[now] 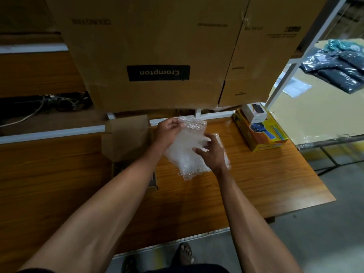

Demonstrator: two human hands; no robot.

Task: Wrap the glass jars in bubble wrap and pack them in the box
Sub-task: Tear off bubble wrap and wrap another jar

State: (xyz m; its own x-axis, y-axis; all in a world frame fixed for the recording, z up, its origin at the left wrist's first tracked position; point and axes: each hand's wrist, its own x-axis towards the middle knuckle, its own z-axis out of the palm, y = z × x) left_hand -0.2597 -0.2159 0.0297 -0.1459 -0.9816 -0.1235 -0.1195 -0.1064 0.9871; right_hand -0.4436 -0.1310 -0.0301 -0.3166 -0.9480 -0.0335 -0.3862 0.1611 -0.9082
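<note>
The left hand [171,133] pinched the top edge of the bubble wrap [189,152]. The right hand [211,152] pressed spread fingers on it. An open box [126,142] lay just left of the left hand.

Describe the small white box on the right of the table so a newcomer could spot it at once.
Start at the wooden table and go to its far right corner, where a yellow box lies flat. The small white box sits on top of that box's far end. It is the only white carton there, with a dark picture on its top face.
</note>
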